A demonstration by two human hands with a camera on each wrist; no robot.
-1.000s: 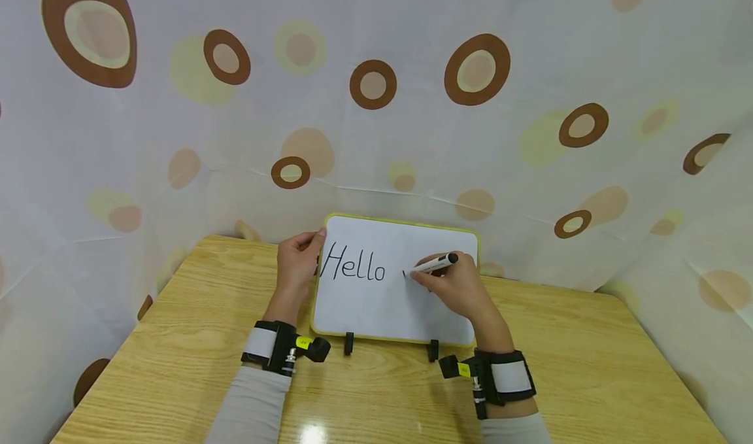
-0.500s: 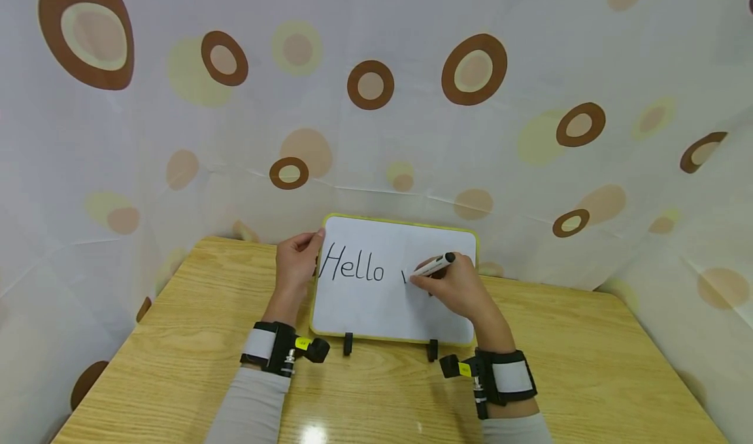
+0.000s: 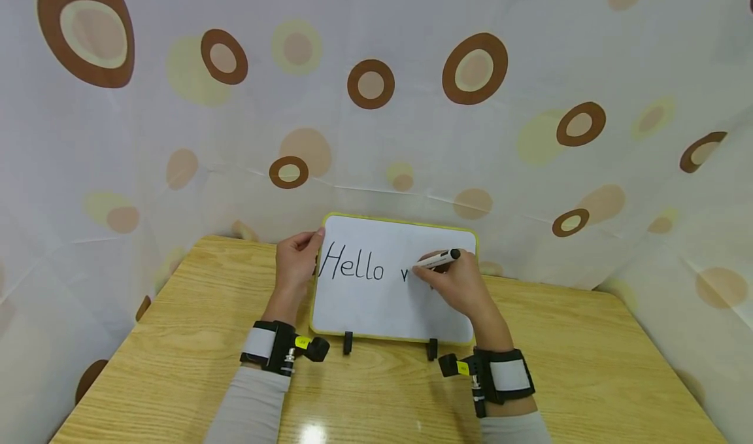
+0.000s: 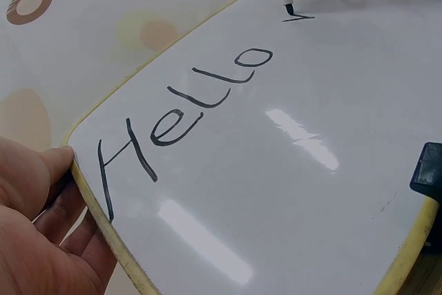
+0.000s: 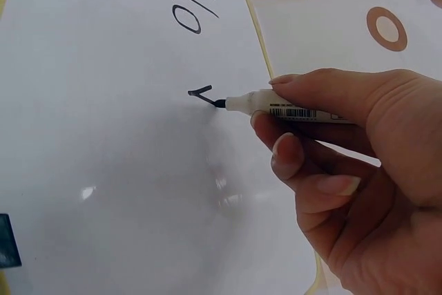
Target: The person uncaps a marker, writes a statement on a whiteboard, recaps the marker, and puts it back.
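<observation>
A whiteboard [image 3: 365, 313] with a yellow frame leans back on the table, bearing the handwritten word "Hello" [image 3: 353, 264] in black. To the right of that word is a small black v-shaped mark [image 5: 200, 92]. My right hand [image 3: 461, 284] pinches a white marker [image 5: 297, 107] between thumb and fingers, its black tip at the upper end of the mark's second stroke. My left hand [image 3: 296, 264] grips the board's left edge, thumb at the front rim and fingers [image 4: 65, 212] behind it, partly hidden by the board.
Two black feet [image 3: 348, 343] support the board's lower edge on the wooden table [image 3: 588, 365]. Behind the table hangs a pale curtain [image 3: 376, 143] with brown and beige ovals. Each wrist wears a strapped camera [image 3: 317, 349].
The marker tip has gone down and then back up to the right, turning a short single stroke into a v shape. The left hand keeps its place on the board's edge.
</observation>
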